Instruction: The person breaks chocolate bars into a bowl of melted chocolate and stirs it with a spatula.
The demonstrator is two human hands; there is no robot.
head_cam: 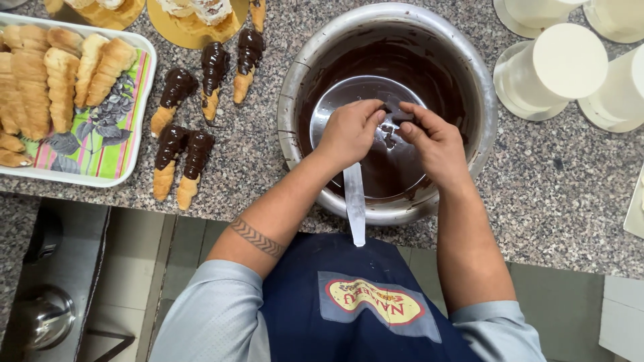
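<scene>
- Both forearms reaching up from the lower middle of the frame, converging over the steel bowl [469, 80] at centre.
- Left hand [350, 133] palm down over the bowl's near side, fingers curled tight around the top of a white-handled spatula [354, 201]; handle pointing down past the bowl's rim toward the frame's bottom edge.
- Right hand [436, 144] just beside it, fingers [406, 129] bent inward, pinching a small chocolate-covered piece [396, 114] between the two hands; exact shape of that piece hard to tell under the coating.
- Fingertips of both hands nearly touching, chocolate smeared on them.
- Bowl holding dark melted chocolate [402, 53] smeared up the walls, bare metal showing in a patch at the bottom.
- Left of the bowl, on the speckled table [557, 201]: five chocolate-dipped pastry horns [194, 100], dark tops, plain tails.
- Upper left: white tray [144, 100] with floral lining, packed with plain pastry horns [60, 74].
- Upper right: white round tubs [557, 67] standing together.
</scene>
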